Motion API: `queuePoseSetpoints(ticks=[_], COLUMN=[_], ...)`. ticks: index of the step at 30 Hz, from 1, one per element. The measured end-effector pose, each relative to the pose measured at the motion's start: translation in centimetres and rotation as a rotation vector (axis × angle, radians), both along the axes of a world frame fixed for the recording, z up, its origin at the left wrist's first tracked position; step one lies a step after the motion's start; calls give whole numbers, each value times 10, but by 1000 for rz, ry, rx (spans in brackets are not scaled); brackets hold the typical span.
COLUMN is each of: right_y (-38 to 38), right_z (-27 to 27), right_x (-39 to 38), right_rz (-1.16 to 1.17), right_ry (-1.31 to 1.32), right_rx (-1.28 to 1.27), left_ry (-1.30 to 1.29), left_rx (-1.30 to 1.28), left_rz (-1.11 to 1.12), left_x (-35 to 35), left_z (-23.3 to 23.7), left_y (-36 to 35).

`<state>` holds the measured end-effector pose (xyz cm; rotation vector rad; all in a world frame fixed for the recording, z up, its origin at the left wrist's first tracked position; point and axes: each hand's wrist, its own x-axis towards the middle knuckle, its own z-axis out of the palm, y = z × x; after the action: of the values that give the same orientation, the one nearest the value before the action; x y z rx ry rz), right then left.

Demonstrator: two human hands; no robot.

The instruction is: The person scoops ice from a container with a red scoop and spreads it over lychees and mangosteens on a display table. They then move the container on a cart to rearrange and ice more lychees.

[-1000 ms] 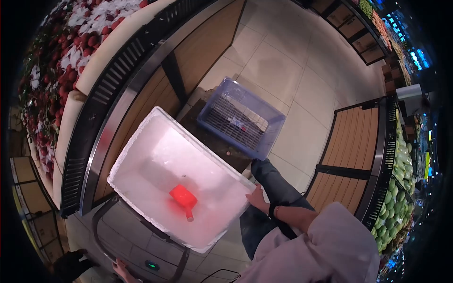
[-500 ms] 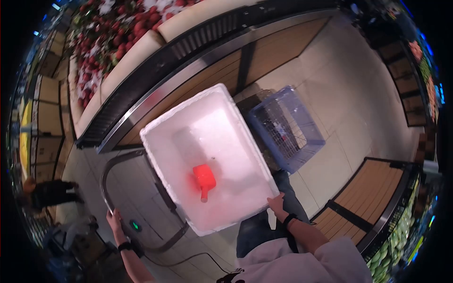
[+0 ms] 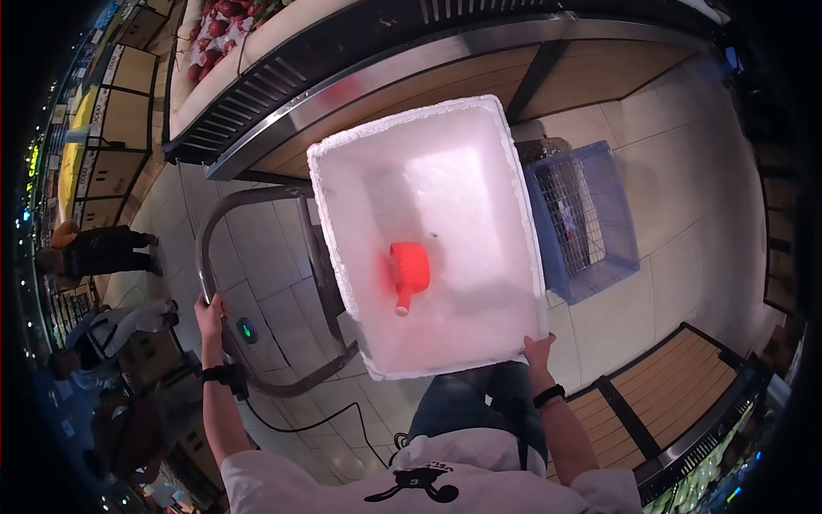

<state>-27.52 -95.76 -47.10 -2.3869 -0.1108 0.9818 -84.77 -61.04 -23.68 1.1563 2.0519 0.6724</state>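
Observation:
My left hand (image 3: 211, 315) is closed round the curved metal cart handle (image 3: 205, 230). At the near right corner of a large white foam box (image 3: 520, 206), my right hand (image 3: 539, 349) grips the rim, with some of its fingers hidden. Inside the box, a red scoop (image 3: 413, 267) with a short handle rests on the pale bottom. The box appears to stand on the cart, whose platform is mostly hidden beneath it.
Beyond the box runs a wood-panelled display stand (image 3: 479, 73) with red fruit (image 3: 214, 38) on top. A blue plastic crate (image 3: 612, 214) is to the right. Slatted wooden shelving (image 3: 659, 385) flanks me at lower right. People (image 3: 107, 250) are at far left. A black cable (image 3: 317, 424) hangs nearby.
In view, the box, scoop and blue crate have shifted up and to the right as my head turned. Both hands keep their holds on handle and box rim.

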Motion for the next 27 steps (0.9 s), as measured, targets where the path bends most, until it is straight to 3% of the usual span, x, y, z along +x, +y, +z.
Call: queuePoseSetpoints(ticks=[6,9,10,12,14,17,22,27], right_y=[4,27,18,2,-1,2,-8,-1], right_z=[11,62,52,26,26,68,90,85], right_x=[0,-14,-17,-16,-22,-49,-104,-168], right_rz=[-8,-113,-117,16,8,-77,-145,-98], right_ry=[129,242,235,-238,-491,-436,-339,-372], right_rx=[44,71,96,-31,42,227,369,268], left_ry=[13,-2,-9,-11,6,-77,-240,-412], left_rx=[-7,2,27,36,1,40,89,80], left_rz=[-33,-52,-60,-111,-78,-59,-87,-126], left_x=[-2,8,6,3,2,0,-6,-8], left_z=[1,9,10,10,12,10,4,7], left_y=[1,1,-2,1,2,0,1,-1])
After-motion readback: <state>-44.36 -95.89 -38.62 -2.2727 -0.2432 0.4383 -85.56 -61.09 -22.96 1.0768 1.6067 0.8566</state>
